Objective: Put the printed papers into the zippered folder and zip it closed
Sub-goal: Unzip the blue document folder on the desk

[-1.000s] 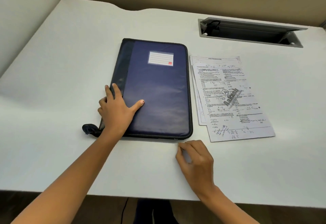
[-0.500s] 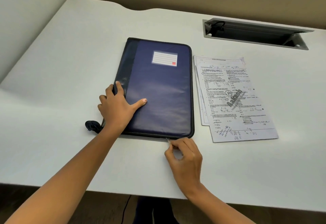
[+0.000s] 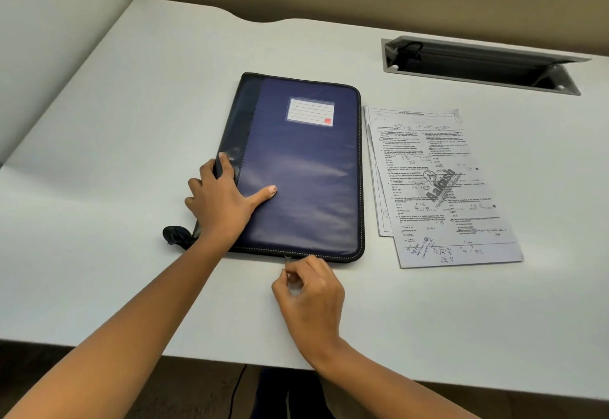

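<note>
A dark blue zippered folder (image 3: 303,168) lies flat and closed on the white desk (image 3: 115,154), a white label on its cover. My left hand (image 3: 220,197) rests flat on its left side near the spine, fingers spread. At the folder's near edge my right hand (image 3: 309,290) pinches the small metal zipper pull (image 3: 287,258). Beside the folder on the right lies a stack of printed papers (image 3: 438,187) with handwriting on them.
A grey cable hatch (image 3: 478,65) is sunk into the desk at the back right, its lid tilted open. A dark strap loop (image 3: 176,235) sticks out from the folder's near left corner. Partition walls stand at the back and left.
My right hand has slid left along the folder's near edge with the zipper pull pinched between its fingers. My left hand stays pressed on the folder.
</note>
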{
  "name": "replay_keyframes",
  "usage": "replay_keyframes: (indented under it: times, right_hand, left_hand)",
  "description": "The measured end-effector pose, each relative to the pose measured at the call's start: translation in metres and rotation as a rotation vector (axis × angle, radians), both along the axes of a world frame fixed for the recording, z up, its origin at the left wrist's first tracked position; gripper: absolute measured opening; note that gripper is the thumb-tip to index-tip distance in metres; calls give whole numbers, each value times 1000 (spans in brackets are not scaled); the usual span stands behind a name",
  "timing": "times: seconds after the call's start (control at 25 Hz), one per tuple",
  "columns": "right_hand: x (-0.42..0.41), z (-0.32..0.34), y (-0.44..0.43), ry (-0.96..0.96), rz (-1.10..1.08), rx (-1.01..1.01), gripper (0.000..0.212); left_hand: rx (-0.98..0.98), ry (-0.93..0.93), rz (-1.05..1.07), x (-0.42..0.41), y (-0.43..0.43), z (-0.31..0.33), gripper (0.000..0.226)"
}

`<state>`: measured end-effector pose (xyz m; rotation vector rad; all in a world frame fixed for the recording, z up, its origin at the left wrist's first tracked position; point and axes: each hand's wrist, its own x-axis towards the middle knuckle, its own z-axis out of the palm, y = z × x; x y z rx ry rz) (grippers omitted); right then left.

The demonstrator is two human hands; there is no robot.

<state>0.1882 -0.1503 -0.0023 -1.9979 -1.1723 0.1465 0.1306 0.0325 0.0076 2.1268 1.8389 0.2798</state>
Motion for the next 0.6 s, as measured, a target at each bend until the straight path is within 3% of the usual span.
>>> replay_keyframes:
  times: [0.2, 0.4, 0.6]
  right_hand:
    - [13, 2, -4, 4, 20, -47, 10]
    - [14, 11, -1, -263, 81, -197, 14]
    - [11, 7, 2, -265, 86, -162, 17]
  left_hand:
    - [-29, -10, -5, -1, 0, 3, 107]
    - [-111, -88, -67, -12, 8, 9, 104]
    - [-99, -135, -29, -37, 1, 8, 84]
